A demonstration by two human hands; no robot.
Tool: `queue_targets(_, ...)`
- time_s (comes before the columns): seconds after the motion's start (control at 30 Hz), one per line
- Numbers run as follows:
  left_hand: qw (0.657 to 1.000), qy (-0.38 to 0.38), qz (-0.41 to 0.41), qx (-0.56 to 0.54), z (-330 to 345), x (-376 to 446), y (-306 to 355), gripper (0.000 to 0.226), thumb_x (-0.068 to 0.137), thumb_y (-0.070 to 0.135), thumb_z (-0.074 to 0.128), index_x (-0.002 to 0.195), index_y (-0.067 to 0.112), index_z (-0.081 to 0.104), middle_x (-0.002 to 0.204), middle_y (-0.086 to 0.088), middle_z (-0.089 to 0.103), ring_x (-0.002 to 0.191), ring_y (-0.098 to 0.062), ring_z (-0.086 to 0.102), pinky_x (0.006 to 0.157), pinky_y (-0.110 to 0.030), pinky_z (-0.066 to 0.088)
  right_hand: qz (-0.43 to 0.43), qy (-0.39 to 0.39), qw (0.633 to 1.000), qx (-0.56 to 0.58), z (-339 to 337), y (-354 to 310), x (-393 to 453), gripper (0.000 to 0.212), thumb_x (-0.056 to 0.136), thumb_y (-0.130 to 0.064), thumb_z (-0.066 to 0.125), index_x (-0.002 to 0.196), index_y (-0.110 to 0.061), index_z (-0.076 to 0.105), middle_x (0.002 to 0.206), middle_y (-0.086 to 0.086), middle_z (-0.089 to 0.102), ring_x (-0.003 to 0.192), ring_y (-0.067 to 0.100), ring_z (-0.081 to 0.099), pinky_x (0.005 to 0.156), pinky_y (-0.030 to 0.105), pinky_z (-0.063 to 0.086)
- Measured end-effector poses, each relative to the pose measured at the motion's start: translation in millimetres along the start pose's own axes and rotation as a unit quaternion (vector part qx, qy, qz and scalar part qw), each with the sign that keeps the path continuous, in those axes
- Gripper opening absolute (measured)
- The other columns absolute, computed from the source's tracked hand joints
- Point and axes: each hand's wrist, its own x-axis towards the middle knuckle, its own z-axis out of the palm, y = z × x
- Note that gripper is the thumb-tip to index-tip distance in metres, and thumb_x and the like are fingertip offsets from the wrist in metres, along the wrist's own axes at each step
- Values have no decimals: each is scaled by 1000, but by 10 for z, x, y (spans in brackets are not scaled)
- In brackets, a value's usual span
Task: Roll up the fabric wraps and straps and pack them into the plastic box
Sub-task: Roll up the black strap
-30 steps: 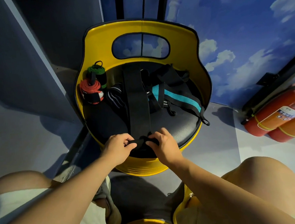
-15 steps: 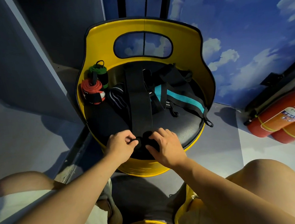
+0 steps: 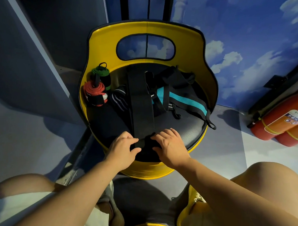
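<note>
Black wrap (image 3: 141, 102) | both hands (image 3: 124, 149) (image 3: 171, 145) pinching its rolled end | labels unreadable

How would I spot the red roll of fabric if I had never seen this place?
Find the yellow chair with the black seat, in front of the person's hands. At the seat's back left edge, against the yellow wall, two rolled wraps sit side by side. The red roll is the nearer one, with a white stripe and a black band around it; its neighbour, the green roll, is green and black.

Bare forearms, bare knees, pale shorts (image 3: 35, 204), no sleeves visible
</note>
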Motion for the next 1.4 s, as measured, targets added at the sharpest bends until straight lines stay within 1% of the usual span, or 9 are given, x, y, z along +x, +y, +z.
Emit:
queue_targets(0.17, 999, -4, -50, -18, -35, 68, 61, 33, 97, 33, 63, 129, 24, 64, 115, 6, 56, 109, -20, 57, 95, -36, 48, 46, 9, 996, 80, 34, -12, 54, 38, 94, -34, 59, 124, -13, 68, 112, 5, 61, 103, 27, 54, 91, 40, 48)
queue_targets(0.33, 986, 60, -123, -96, -18, 127, 134, 20, 95, 32, 66, 113, 23, 62, 98, 9, 59, 107, -21, 59, 90, -36, 51, 116, -18, 982, 149, 15, -20, 178, 37, 101, -33, 56, 133, -15, 63, 120, 8, 65, 110, 27, 58, 93, 38, 48)
queue_targets(0.5, 963, 130, -199, -125, -22, 236, 225, 29, 93, 42, 69, 108, 19, 75, 108, 3, 71, 112, -22, 59, 86, -32, 46, 239, 15, 939, 248, 4, -54, 291, 27, 97, -39, 63, 110, -15, 62, 102, 4, 71, 95, 23, 64, 79, 38, 53)
queue_targets(0.67, 953, 163, -223, -126, 14, 281, 379, 34, 98, 37, 62, 90, 8, 79, 82, -9, 72, 83, -27, 63, 68, -29, 40, 271, 40, 937, 216, 91, -126, 392, 30, 100, -43, 55, 97, -14, 64, 95, 6, 64, 91, 27, 57, 73, 36, 44)
queue_targets(0.73, 952, 151, -233, -127, 53, 279, 441, 30, 102, 30, 56, 102, 7, 76, 95, -10, 72, 98, -31, 65, 73, -31, 42, 305, 33, 923, 233, 120, -144, 430, 29, 100, -45, 53, 95, -18, 60, 93, 9, 66, 85, 28, 59, 69, 35, 43)
queue_targets(0.8, 940, 136, -265, -166, 68, 274, 484, 31, 103, 25, 56, 128, 11, 67, 127, -10, 66, 121, -29, 59, 92, -33, 48, 327, 32, 906, 266, 97, -160, 455, 28, 101, -43, 54, 97, -16, 59, 90, 8, 67, 80, 27, 59, 64, 32, 38)
queue_targets(0.93, 911, 135, -300, -250, 85, 262, 422, 36, 99, 18, 61, 136, 16, 61, 138, -6, 60, 126, -26, 57, 99, -31, 46, 325, 35, 896, 301, 44, -244, 435, 20, 103, -36, 52, 96, -17, 51, 84, 3, 63, 79, 26, 58, 64, 31, 38)
queue_targets(1.23, 924, 132, -274, -230, 55, 136, 401, 35, 95, 13, 65, 130, 21, 62, 131, -2, 65, 125, -23, 57, 105, -38, 48, 266, 23, 915, 303, 34, -244, 299, 19, 104, -31, 51, 119, -19, 52, 108, 11, 72, 92, 30, 67, 74, 39, 55)
queue_targets(1.4, 925, 143, -266, -229, 10, 121, 405, 30, 95, 15, 68, 125, 16, 67, 128, -4, 67, 119, -22, 60, 96, -32, 50, 248, -22, 923, 294, -8, -197, 281, 29, 100, -22, 55, 128, -15, 53, 115, 12, 69, 103, 31, 65, 83, 40, 55)
